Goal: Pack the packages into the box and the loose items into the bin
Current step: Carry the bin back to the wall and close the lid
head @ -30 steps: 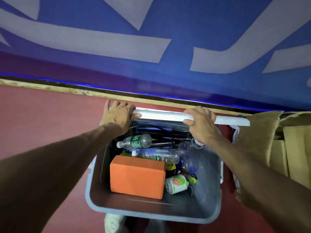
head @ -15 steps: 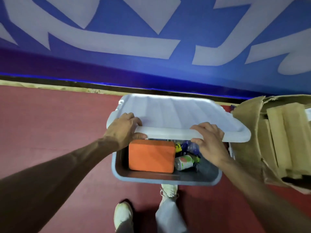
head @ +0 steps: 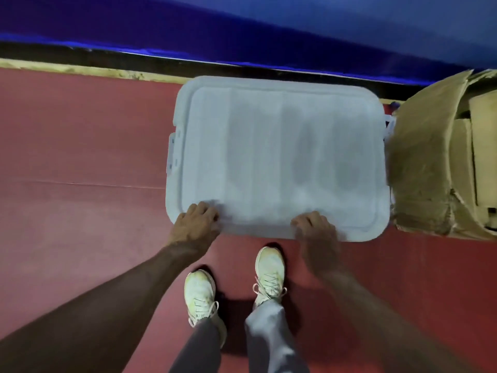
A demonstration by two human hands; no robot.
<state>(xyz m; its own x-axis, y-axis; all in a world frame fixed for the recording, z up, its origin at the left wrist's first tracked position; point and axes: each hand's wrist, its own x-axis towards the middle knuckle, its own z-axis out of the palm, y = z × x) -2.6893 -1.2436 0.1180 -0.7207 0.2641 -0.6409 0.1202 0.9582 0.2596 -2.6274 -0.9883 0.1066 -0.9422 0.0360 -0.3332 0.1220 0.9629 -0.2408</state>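
Observation:
A white plastic lid (head: 277, 154) lies flat over the grey bin on the red floor and hides everything inside it. Only the bin's side latches (head: 172, 152) show at the left and right edges. My left hand (head: 195, 227) rests on the lid's near left edge, fingers curled over the rim. My right hand (head: 316, 230) sits on the near edge further right, blurred, fingers bent on the lid. A worn cardboard box (head: 441, 162) stands right beside the bin on its right side, flaps up, with flat brown packages inside.
A blue wall (head: 242, 28) with a dark baseboard runs behind the bin. My two white shoes (head: 269, 273) stand on the red floor (head: 80, 170) just in front of the bin. Open floor stretches to the left.
The lid has swung down from upright to flat over the bin, covering the orange block, bottles and can. Both hands came toward me with its near edge.

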